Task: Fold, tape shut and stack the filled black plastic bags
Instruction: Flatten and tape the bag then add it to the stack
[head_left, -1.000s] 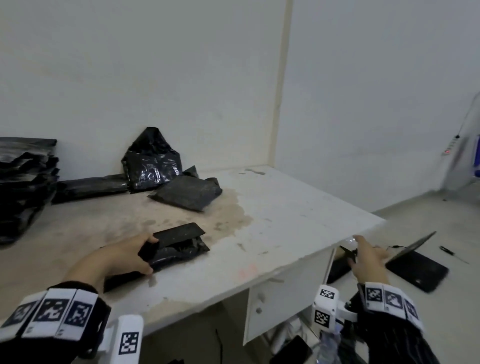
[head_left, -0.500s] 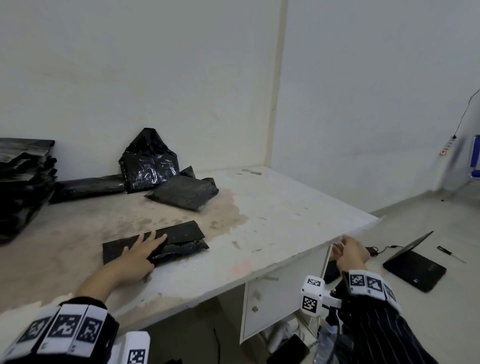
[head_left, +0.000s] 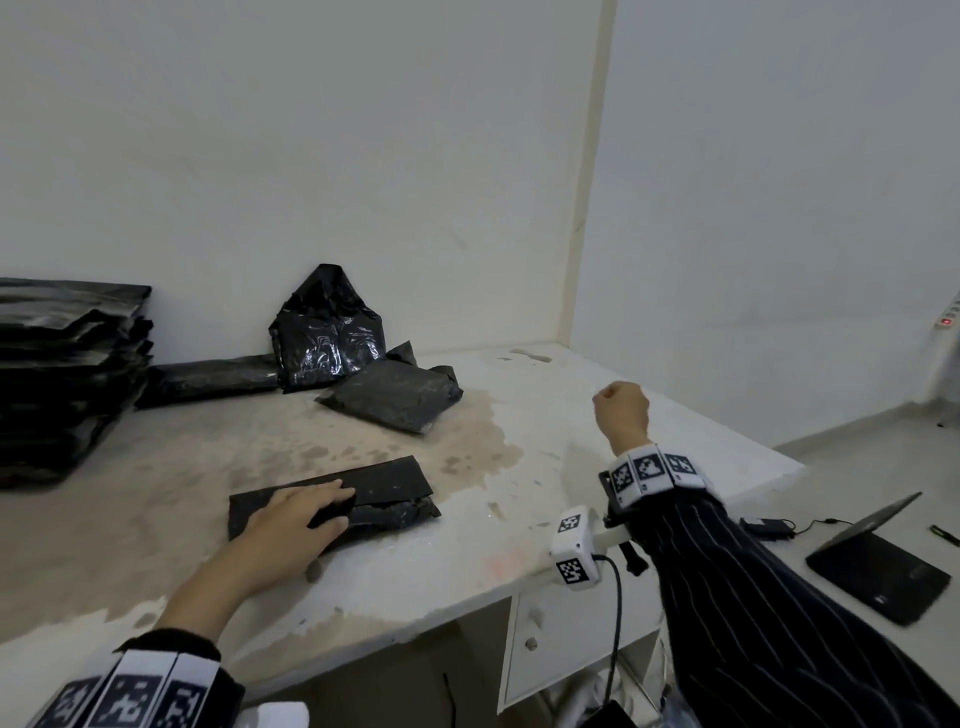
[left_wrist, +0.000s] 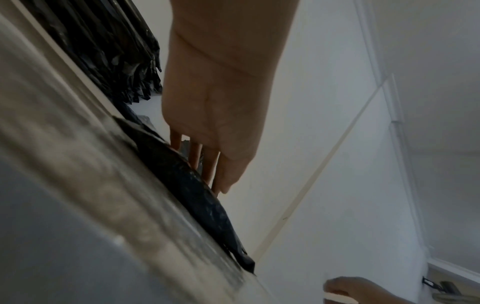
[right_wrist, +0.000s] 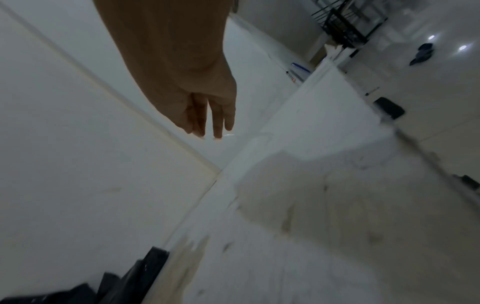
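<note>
The folded bag (head_left: 358, 499) lies flat near the front edge of the surface (head_left: 561, 457), and the head view shows the left hand (head_left: 291, 519) laid on its left half with straight fingers, pressing it down. In that view the right hand (head_left: 622, 410) hangs above the surface's right part, well apart from the bag, fingers curled like a fist; what it holds, if anything, cannot be told there. Only this view takes in the stack (head_left: 67, 374) of bags at the far left, the loose bags (head_left: 358, 364) by the wall, and the laptop (head_left: 878, 561) on the floor.

The left wrist view shows the left hand (left_wrist: 215, 115) from below, its fingers (left_wrist: 226, 176) straight on the bag (left_wrist: 197, 197).

The right wrist view shows the right hand (right_wrist: 205, 102) over the surface (right_wrist: 324, 205), fingers pointing down and close together; a faint clear strip may sit at the fingertips, too blurred to confirm.
</note>
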